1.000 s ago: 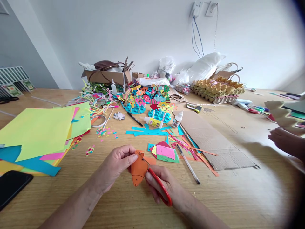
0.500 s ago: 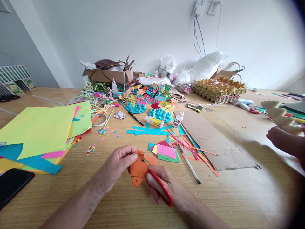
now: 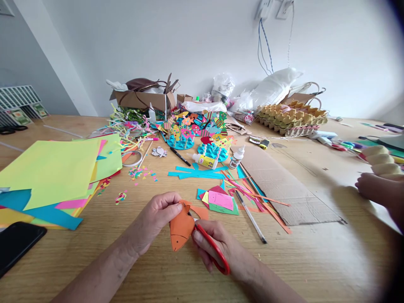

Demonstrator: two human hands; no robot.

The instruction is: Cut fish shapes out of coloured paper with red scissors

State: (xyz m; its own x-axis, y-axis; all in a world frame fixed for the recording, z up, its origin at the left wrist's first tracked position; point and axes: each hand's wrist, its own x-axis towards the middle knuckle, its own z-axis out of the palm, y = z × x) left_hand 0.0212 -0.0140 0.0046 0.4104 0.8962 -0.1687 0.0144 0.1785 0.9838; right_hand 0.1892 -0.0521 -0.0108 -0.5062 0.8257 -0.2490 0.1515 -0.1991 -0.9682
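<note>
Between the fingers and thumb of my left hand [image 3: 162, 214] is an orange paper fish [image 3: 181, 229], pinched near its tail, its drawn eye and head pointing down toward me. My right hand [image 3: 216, 246] is wrapped round red-handled scissors [image 3: 217, 248]. Their blades lie against the fish's right edge near the tail, partly hidden by paper. A curved orange offcut [image 3: 200, 211] shows just behind the blades. Beyond my hands lies a small stack of coloured paper pieces [image 3: 221, 200], a pink one with a drawn outline on top. A pen [image 3: 251, 216] rests to its right.
Coloured sheets [image 3: 50, 164] and a black phone [image 3: 20, 246] lie at left. Glue bottles [image 3: 236, 158] stand near blue bases with paper fish [image 3: 179, 141]. Flat cardboard [image 3: 284, 189] and egg trays [image 3: 290, 118] are at right, where another person's hand [image 3: 380, 189] holds an egg-carton piece [image 3: 378, 158].
The orange fish has tilted slightly, its head swinging left and down, and more of the scissor blade shows. At the right, the other person's hand and egg-carton piece have shifted.
</note>
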